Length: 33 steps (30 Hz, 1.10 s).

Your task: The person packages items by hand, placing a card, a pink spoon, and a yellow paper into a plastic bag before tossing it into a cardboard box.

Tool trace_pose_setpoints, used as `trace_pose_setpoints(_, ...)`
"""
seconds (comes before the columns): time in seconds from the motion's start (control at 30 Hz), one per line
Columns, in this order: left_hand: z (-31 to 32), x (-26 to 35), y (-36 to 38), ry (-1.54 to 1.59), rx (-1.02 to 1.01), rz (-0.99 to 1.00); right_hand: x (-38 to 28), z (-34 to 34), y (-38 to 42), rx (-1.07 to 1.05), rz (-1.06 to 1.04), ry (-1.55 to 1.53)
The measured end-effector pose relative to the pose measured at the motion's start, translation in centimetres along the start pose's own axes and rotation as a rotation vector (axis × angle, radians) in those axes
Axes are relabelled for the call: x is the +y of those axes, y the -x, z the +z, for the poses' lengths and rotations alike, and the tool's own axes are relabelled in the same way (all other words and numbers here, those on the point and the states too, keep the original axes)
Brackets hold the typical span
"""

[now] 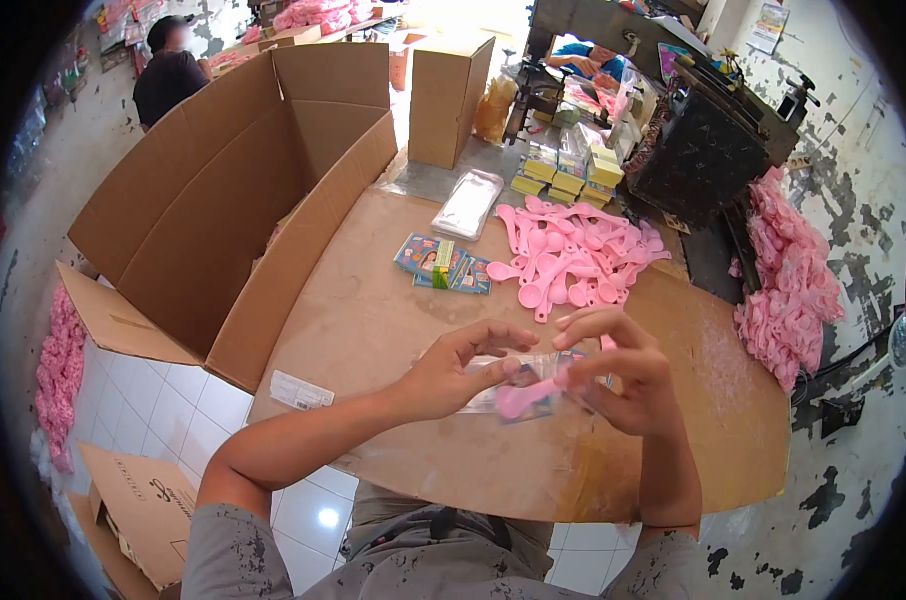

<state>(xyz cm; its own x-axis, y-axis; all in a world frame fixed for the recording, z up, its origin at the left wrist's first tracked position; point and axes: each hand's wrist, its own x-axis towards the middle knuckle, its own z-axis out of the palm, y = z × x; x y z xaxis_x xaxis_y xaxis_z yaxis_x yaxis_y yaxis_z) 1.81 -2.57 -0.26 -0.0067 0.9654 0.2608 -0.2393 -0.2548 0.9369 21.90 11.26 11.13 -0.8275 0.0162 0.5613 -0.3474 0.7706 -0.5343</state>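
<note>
Pink plastic fills the middle of the view: the person's two hands meet over the near part of the brown table (393, 330), working one pink spoon (521, 398) and a clear packet (503, 385) with a printed card inside. The left hand (453, 375) has its fingers curled, thumb and fingertips pinched on the packet's left end. The right hand (623, 385) has its fingers bent and closed around the right end, where the spoon's handle runs; the spoon's bowl shows between the two hands, just above the table top. Whether the spoon is already inside the packet cannot be told.

Farther up the table lies a heap of pink spoons (578, 255), with a small stack of printed cards (443, 265) just left of it and a pile of clear bags (468, 203) beyond. A large open cardboard box (223, 210) stands at the table's left edge. Another person (168, 75) sits behind that box
</note>
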Motion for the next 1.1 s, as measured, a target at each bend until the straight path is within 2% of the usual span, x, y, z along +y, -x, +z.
trace_pose_setpoints(0.03, 0.0, 0.3, 0.2, -0.165, -0.004, 0.067, -1.3, -0.7, -0.5, 0.004, -0.077, 0.094)
trace_pose_setpoints(0.07, 0.1, 0.6, 0.3, -0.330, -0.007, 0.136, -2.4, -1.0, -0.5, -0.018, -0.065, 0.254)
trace_pose_setpoints(0.13, 0.6, 1.2, 0.6, -0.417, -0.082, 0.221, -4.3, -1.0, 0.0, -0.055, -0.041, 0.577)
trace_pose_setpoints(0.17, 0.9, 1.5, 0.8, -0.460, -0.119, 0.261, -4.6, -1.2, 0.0, -0.038, 0.004, 0.561)
trace_pose_setpoints(0.23, 1.6, 1.8, 1.2, -0.442, -0.176, 0.218, -4.9, -1.4, 0.4, -0.010, 0.098, 0.522)
trace_pose_setpoints(0.3, 2.2, 1.7, 1.4, -0.412, -0.223, 0.192, -4.5, -0.4, 0.8, 0.053, 0.202, 0.365)
trace_pose_setpoints(0.33, 2.5, 1.6, 1.7, -0.427, -0.199, 0.142, -4.3, 0.0, 0.8, 0.085, 0.251, 0.286)
trace_pose_setpoints(0.43, 2.9, 1.7, 1.5, -0.414, -0.175, 0.191, -3.8, 0.7, 0.8, 0.108, 0.311, 0.145)
trace_pose_setpoints(0.53, 3.0, 1.4, 1.5, -0.325, -0.108, 0.189, -2.8, 1.1, 0.9, 0.103, 0.351, 0.127)
trace_pose_setpoints(0.63, 3.0, 0.8, 1.7, -0.186, 0.003, 0.080, -2.1, 1.4, 0.7, 0.137, 0.388, 0.116)
trace_pose_setpoints(0.83, 2.4, 1.1, 1.5, -0.092, 0.042, -0.030, 0.1, 2.8, 0.8, 0.256, 0.387, 0.078)
trace_pose_setpoints(0.93, 2.3, 0.6, 1.5, -0.092, 0.059, -0.001, 0.6, 3.4, 0.4, 0.366, 0.280, 0.273)
trace_pose_setpoints(1.03, 2.3, 1.0, 1.5, -0.189, 0.060, -0.015, 0.6, 3.7, 0.6, 0.297, 0.088, 0.501)
trace_pose_setpoints(1.1, 2.5, 1.0, 1.8, -0.280, 0.068, -0.006, 0.4, 4.1, 0.4, 0.223, 0.044, 0.651)
